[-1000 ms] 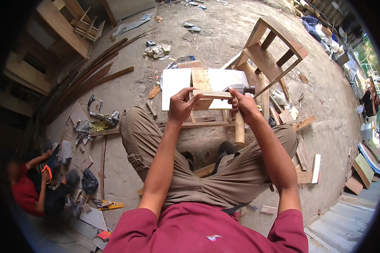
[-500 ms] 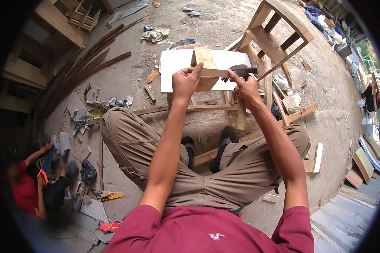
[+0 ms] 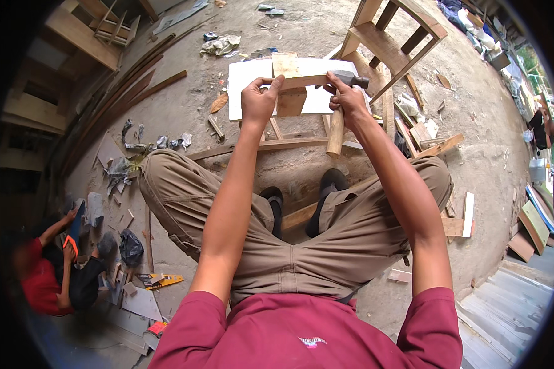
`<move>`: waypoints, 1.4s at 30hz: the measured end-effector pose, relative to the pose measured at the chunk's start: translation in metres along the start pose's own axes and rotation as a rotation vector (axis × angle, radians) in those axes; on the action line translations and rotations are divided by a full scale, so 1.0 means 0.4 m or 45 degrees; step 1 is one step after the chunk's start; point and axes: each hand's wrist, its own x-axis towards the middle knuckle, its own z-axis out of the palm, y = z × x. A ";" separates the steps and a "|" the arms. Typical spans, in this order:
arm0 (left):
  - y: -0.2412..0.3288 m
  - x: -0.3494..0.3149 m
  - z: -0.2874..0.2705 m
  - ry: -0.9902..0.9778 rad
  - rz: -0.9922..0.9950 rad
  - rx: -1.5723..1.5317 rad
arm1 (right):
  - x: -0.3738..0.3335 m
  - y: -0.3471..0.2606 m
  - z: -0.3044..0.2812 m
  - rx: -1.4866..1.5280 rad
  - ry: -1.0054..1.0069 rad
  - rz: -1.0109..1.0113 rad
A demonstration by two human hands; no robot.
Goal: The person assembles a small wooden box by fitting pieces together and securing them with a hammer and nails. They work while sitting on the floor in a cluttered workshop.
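Observation:
My left hand [image 3: 260, 100] is closed, pinching the left end of a short wooden strip [image 3: 306, 81] between thumb and fingers. The strip lies level across the top of a wooden box-like piece [image 3: 291, 102], whose inside is hidden. My right hand [image 3: 349, 103] grips a claw hammer, its pale wooden handle [image 3: 335, 136] hanging down toward me and its dark head [image 3: 355, 80] pointing right. The thumb side of that hand also touches the strip's right end. Beneath everything is a white board [image 3: 241, 98] on a low wooden frame.
A wooden stool-like frame [image 3: 385, 46] stands at the far right. Scrap wood [image 3: 452, 147] lies right of my knee, long planks [image 3: 135, 89] at the left. Another person [image 3: 46, 270], in a red shirt, holds an orange-handled saw [image 3: 71, 245] at the lower left. A yellow saw [image 3: 160, 281] lies nearby.
The strip and both hands have shifted slightly away from me and left in view. The hammer handle now shows more fully below my right hand. The grips look the same.

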 end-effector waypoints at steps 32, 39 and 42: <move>-0.893 -0.005 -0.239 1.101 -1.429 -0.497 | -0.037 -0.057 0.180 -0.566 -0.071 -0.225; -0.958 0.041 -0.249 0.887 -1.551 -0.448 | -0.011 -0.072 0.172 -0.600 -0.119 -0.167; -0.997 0.050 -0.248 1.118 -1.466 -0.200 | -0.007 -0.071 0.191 -0.538 -0.166 -0.166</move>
